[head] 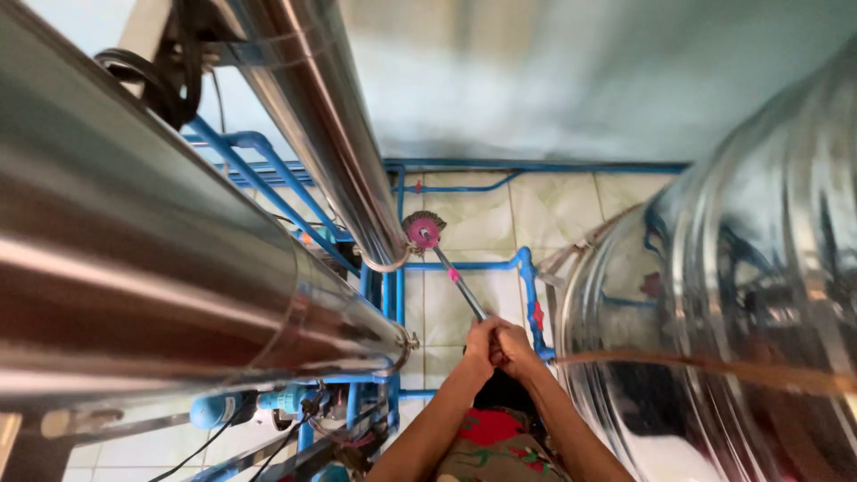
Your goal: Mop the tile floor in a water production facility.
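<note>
Both hands — left hand (480,344), right hand (516,346) — closed on the brush (423,230) handle's near end; head far ahead, beside a steel pipe (353,170). Likely light, stiff — grip low.

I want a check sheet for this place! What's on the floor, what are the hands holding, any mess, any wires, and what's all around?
Surface: pale tiled floor, far below, partly bare.
Job's things: long-handled brush with a pink head, reaching down toward the floor.
Clutter: nothing seen.
Hands: left hand and right hand are both closed around the top of the brush handle, side by side.
Cables: black cables hang near the blue pump, lower left.
Surroundings: shiny steel columns on the left, ribbed steel tank on the right, blue pipes along the floor and wall.
</note>
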